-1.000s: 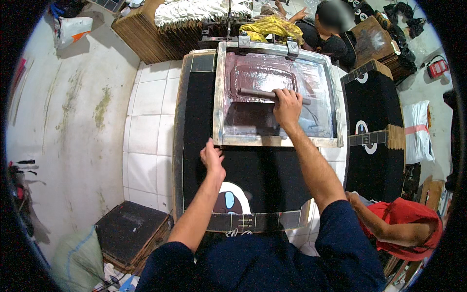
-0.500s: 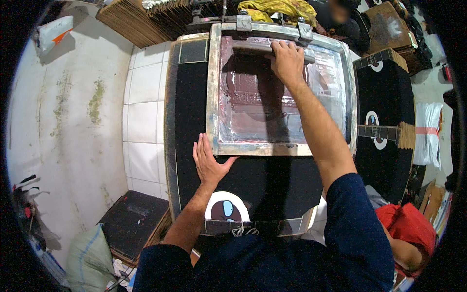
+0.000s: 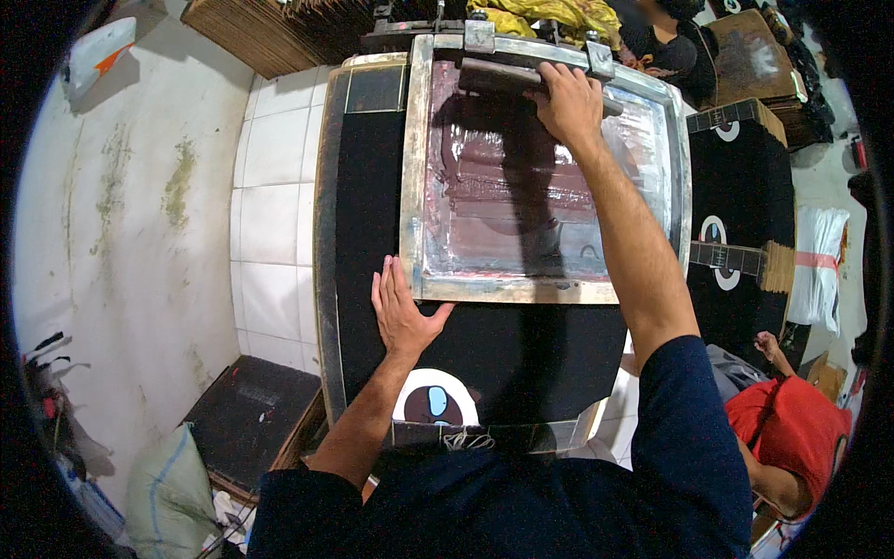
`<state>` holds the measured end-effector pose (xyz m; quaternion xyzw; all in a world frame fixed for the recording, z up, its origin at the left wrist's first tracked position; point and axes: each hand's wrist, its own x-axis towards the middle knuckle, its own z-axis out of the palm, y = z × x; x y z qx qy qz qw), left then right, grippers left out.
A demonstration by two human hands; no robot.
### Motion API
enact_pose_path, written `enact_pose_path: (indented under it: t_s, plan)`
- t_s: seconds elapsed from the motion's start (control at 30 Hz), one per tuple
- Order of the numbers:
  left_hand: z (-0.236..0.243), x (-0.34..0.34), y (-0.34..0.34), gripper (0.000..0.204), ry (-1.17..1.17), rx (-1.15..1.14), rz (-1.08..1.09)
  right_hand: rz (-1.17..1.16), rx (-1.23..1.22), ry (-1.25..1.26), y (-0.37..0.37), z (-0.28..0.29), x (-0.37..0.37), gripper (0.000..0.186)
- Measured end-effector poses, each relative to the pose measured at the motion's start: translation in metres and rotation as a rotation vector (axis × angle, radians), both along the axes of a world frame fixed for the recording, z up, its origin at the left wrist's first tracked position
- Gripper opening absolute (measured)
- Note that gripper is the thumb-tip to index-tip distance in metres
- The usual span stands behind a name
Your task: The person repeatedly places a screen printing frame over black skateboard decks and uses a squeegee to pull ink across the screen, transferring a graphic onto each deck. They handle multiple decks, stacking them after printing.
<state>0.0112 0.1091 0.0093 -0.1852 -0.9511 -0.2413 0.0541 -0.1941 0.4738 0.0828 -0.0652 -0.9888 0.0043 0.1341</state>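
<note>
A wooden screen-printing frame [image 3: 417, 186] lies over black cloth [image 3: 368, 205] on a board, its mesh [image 3: 512, 247] smeared with dark maroon ink. At the far end of the mesh, my right hand [image 3: 571, 102] is closed on a squeegee [image 3: 494, 79], which spans much of the width and sits slightly slanted. My left hand [image 3: 407, 312] rests fingers apart at the frame's near left corner, with fingertips along its left side and thumb by the near edge. Nearer to me, a printed eye shape [image 3: 435, 399] in white, brown and light blue shows on the cloth.
Metal clamps [image 3: 480, 37] hold the frame's far edge, with a yellow cloth [image 3: 559, 14] behind. More black cloth with eye prints [image 3: 717, 252] lies on the right. A person in red [image 3: 787, 433] is at lower right, another person at the far right. Stacked boards [image 3: 270, 33] stand at far left.
The view has shifted slightly. My right hand and the squeegee remain at the frame's far end, the squeegee now more slanted. At lower right, the person in red has a hand showing.
</note>
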Motion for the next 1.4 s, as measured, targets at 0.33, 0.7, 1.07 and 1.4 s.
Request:
enact_pose_path:
  t_s: [0.33,0.7,1.07,1.4]
  plan:
    - [0.001,0.000,-0.001,0.123,-0.022,-0.022,-0.021,0.023,-0.030,0.044,-0.054,-0.019,0.123,0.021]
    - [-0.018,0.004,0.004,0.114,-0.073,0.422,0.075,0.018,-0.016,0.054,-0.049,-0.006,0.121,0.028]
    - [-0.019,0.005,0.004,0.104,0.069,0.458,-0.017,0.111,-0.199,-0.246,-0.019,0.013,0.094,0.039]
    - [-0.019,0.004,0.005,0.099,0.090,0.395,-0.010,0.091,-0.087,-0.200,0.033,-0.012,-0.042,0.051]
